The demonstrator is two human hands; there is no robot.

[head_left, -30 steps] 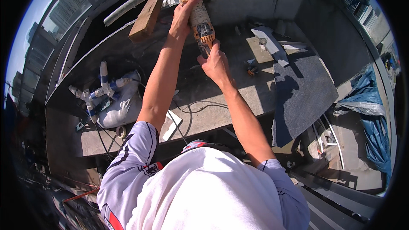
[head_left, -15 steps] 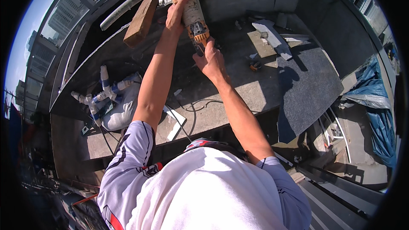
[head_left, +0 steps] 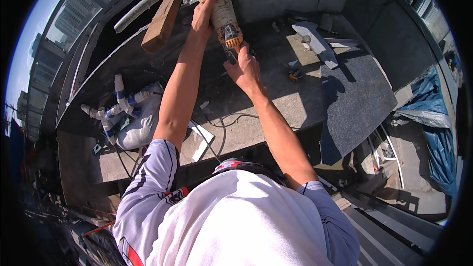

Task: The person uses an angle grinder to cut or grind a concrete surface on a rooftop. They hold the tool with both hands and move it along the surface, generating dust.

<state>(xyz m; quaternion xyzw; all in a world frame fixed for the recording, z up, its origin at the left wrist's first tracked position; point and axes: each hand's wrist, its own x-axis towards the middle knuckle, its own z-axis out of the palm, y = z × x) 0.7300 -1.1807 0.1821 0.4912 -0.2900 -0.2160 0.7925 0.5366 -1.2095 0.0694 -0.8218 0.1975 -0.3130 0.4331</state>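
While its front is wrapped by the left hand (head_left: 203, 14), the orange grinder (head_left: 224, 17) is held at its rear by the right hand (head_left: 245, 70).
Both grips are closed round the tool, outstretched beside a wooden beam (head_left: 161, 25). Cutting or grinding seems to be in hand; steady two-handed guidance would be called for by the next move. The disc, near the view's top edge, and whatever it meets cannot be made out.

The grinder (head_left: 224, 17) is orange and grey, the slab (head_left: 362, 103) speckled.
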